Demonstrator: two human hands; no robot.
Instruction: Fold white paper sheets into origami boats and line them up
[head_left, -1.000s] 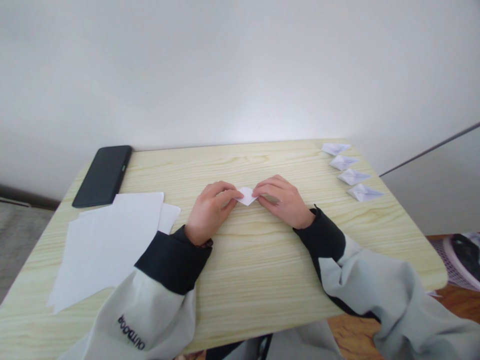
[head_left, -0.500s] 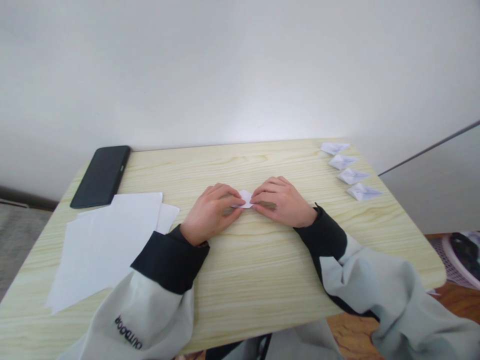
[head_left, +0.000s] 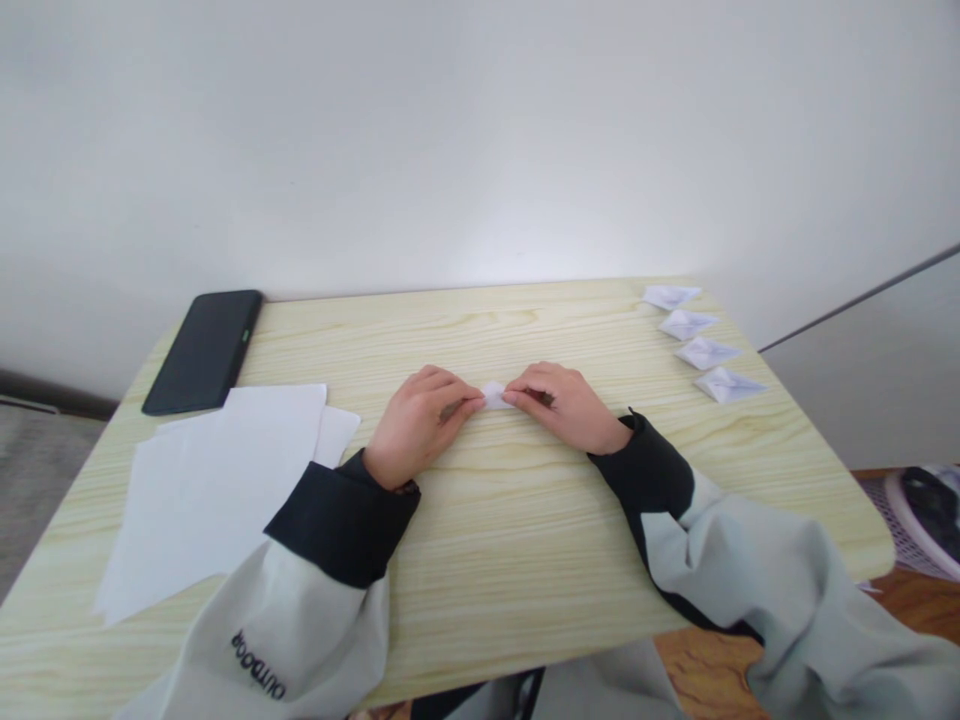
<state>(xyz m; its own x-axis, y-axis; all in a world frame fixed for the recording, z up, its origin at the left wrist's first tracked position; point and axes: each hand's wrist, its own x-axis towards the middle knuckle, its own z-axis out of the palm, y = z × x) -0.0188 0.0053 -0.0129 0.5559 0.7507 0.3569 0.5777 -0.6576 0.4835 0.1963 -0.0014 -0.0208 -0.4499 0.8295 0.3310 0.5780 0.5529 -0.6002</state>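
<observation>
A small folded piece of white paper (head_left: 495, 394) lies at the middle of the pale wooden table (head_left: 525, 540). My left hand (head_left: 420, 425) pinches its left side with fingers curled. From the other side my right hand (head_left: 564, 405) pinches it too, fingertips pressed together. Only a small corner of the paper shows between the two hands. Both wrists rest on the table top.
A stack of white sheets (head_left: 210, 490) lies at the left, a black phone (head_left: 204, 350) behind it. Several folded paper shapes (head_left: 701, 340) stand in a row at the far right edge. A basket (head_left: 926, 515) sits on the floor at the right.
The paper piece has grown smaller between my fingers, going from a visible diamond to a narrow bit. Both hands have closed in toward each other.
</observation>
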